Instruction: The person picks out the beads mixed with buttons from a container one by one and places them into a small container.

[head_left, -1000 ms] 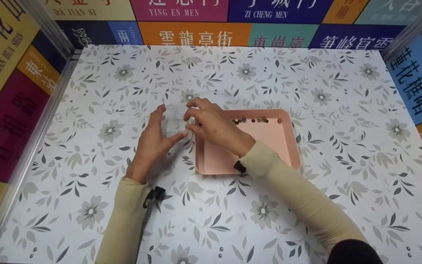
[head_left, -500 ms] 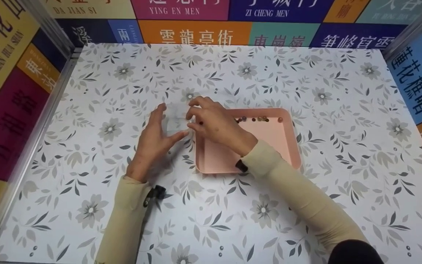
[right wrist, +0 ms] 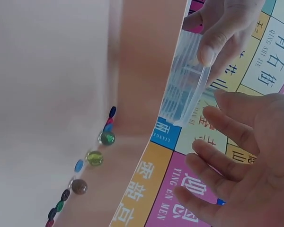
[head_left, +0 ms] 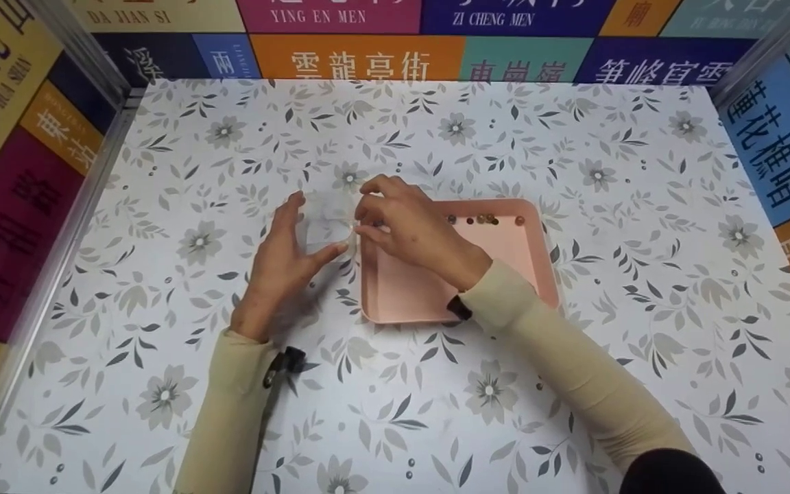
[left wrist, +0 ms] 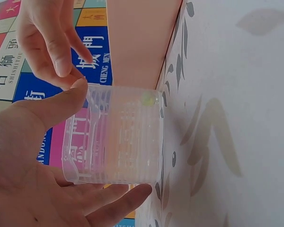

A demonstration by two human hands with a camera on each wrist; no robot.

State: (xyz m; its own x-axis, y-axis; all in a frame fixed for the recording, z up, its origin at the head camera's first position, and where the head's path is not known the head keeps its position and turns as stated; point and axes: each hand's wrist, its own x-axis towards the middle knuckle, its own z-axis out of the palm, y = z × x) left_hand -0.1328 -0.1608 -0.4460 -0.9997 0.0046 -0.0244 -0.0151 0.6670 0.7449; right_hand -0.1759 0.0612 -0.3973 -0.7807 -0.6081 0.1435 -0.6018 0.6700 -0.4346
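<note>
A clear ribbed plastic box (head_left: 325, 223) stands left of the pink tray (head_left: 501, 257). My left hand (head_left: 278, 264) holds it, thumb on one side and fingers along the opposite side. Through its wall shows a yellow-green marble (left wrist: 147, 98) in the left wrist view. My right hand (head_left: 405, 223) hovers over the tray's left end, fingertips close to the box. Its fingers are loosely bent, and nothing shows between them in the right wrist view. Along the tray's far wall lie marbles, among them a green marble (right wrist: 107, 138) and a brownish marble (right wrist: 79, 186).
Several flat coloured beads (right wrist: 60, 206) lie in the tray among the marbles. A floral cloth (head_left: 491, 439) covers the table. Panels with printed place names (head_left: 361, 62) stand along the back and both sides.
My right hand has drifted slightly right, away from the box and further over the tray. My left hand keeps its hold on the box. The head view has shifted a little.
</note>
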